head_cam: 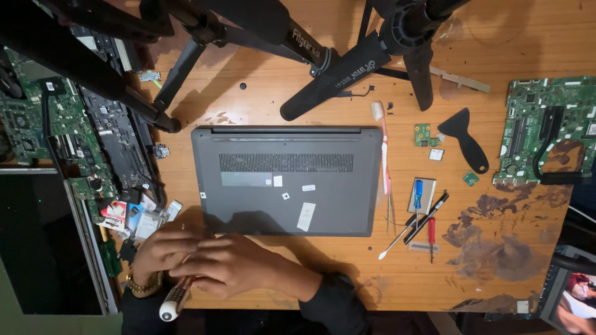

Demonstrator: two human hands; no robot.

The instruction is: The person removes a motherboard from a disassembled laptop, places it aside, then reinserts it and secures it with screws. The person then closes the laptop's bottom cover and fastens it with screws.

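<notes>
Quickly, head view only. Landmark is the grey laptop [287, 180], lying closed and bottom-up mid-table. Just below its front-left corner, both hands meet at the near edge of the wooden table [347, 273]. Left hand [160, 248] is curled narrow around a screwdriver [176, 296] with a striped grip and white rounded butt; the butt pokes down past the table edge. Right hand [228, 265] lies over the left, fingers closed around the upper part of the tool; the tip is hidden, so I cannot tell what the fingers pinch there. Wrists come in low from the bottom edge, dark sleeves, a gold bracelet on the left wrist.

Judgement: whatever is being fiddled with at the tip is best done over the table, not over the edge, so small parts don't drop.

Right of the laptop: a toothbrush [382, 146], tweezers [391, 214], a small blue screwdriver [418, 193], a red screwdriver [431, 236], a black plastic scraper [465, 138], and further right a green motherboard [546, 127]. Left of the laptop: more circuit boards [93, 142]. Above it: black tripod legs [329, 80].
</notes>
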